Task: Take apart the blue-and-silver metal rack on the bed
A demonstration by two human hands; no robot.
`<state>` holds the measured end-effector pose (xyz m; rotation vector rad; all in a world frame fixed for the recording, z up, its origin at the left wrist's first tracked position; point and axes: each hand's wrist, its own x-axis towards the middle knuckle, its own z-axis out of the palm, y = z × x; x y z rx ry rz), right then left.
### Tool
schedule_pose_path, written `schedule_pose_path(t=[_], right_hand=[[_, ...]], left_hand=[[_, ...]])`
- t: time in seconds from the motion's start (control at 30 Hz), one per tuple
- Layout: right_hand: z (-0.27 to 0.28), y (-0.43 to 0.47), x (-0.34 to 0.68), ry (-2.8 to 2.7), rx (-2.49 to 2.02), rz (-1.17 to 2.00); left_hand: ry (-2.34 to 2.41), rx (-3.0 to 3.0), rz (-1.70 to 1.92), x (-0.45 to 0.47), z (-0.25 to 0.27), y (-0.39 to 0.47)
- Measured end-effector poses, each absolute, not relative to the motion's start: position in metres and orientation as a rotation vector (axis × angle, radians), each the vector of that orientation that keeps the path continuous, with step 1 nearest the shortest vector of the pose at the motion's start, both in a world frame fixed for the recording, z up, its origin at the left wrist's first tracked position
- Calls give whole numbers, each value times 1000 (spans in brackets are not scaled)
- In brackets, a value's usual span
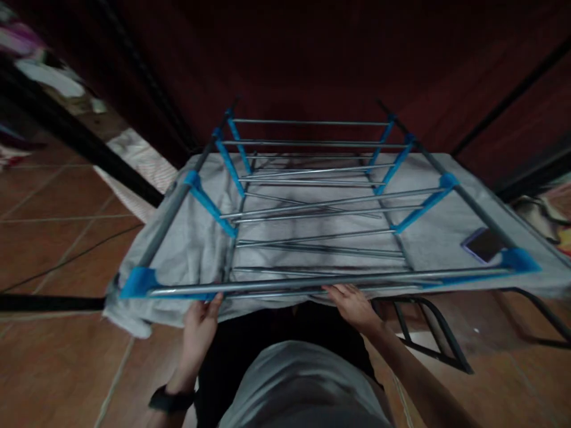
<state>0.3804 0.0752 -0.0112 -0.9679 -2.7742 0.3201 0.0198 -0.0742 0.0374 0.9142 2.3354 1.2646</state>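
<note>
Tilting the rack (285, 284) could spill slanting rods (330, 204): right hand (352, 306) fingers lie together, grip unclear; left hand (201, 326) pinch unclear.

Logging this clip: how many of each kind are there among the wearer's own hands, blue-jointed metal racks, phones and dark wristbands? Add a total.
Hands: 2 (left hand, right hand)
Blue-jointed metal rack: 1
Phone: 1
Dark wristband: 1
Total: 5
</note>
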Motion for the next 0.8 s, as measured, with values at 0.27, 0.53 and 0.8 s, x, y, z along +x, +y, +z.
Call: schedule_pose_path(t=[0.27, 0.53, 0.8], right_hand=[[-23, 71, 376, -2705, -889, 290], [15, 74, 356, -2607, -836, 220], [37, 99, 294, -2973, -1103, 315]], left_hand=[[2219, 892, 1388, 13, 18, -74], [2176, 907, 1400, 9, 24, -75], [2337, 960, 1347, -11, 2, -72]])
